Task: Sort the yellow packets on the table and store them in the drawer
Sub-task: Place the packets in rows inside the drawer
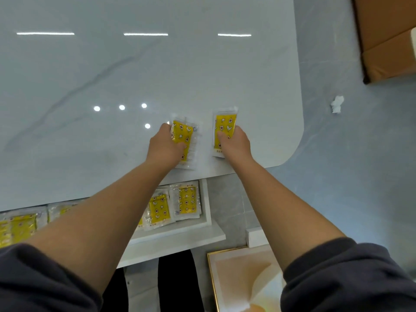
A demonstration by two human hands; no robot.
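Observation:
Two yellow packets in clear wrappers lie near the front right edge of the white marble table [135, 75]. My left hand [165, 146] grips the left packet [183, 134], thumb across its yellow face. My right hand [234, 144] grips the right packet [225, 124] the same way. Below the table edge an open white drawer [208, 212] holds several more yellow packets [188, 200], side by side; my left forearm covers part of them.
A crumpled white tissue [337, 104] lies on the grey floor to the right. A brown cardboard box [387, 39] stands at the top right. A gold-framed picture [245, 280] leans on the floor below the drawer.

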